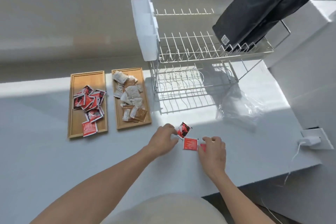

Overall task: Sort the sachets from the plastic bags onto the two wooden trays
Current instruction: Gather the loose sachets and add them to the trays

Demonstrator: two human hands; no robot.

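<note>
Two wooden trays lie side by side on the white counter. The left tray (76, 85) holds several red and black sachets (89, 100). The right tray (143, 85) holds several white and brown sachets (130, 94). In front of the trays my left hand (163, 140) pinches the edge of a red and black sachet (184, 129). A plain red sachet (190, 144) lies flat between my hands. My right hand (212, 152) has its fingers on another red sachet (203, 147), mostly hidden under them. A clear plastic bag (240, 109) lies crumpled at the right.
A two-tier wire dish rack (196, 56) stands behind the bag, with a white plastic holder (145, 27) on its left side and black bags (258, 7) leaning in its top tier. A white charger and cable (311, 140) sit near the counter's right edge.
</note>
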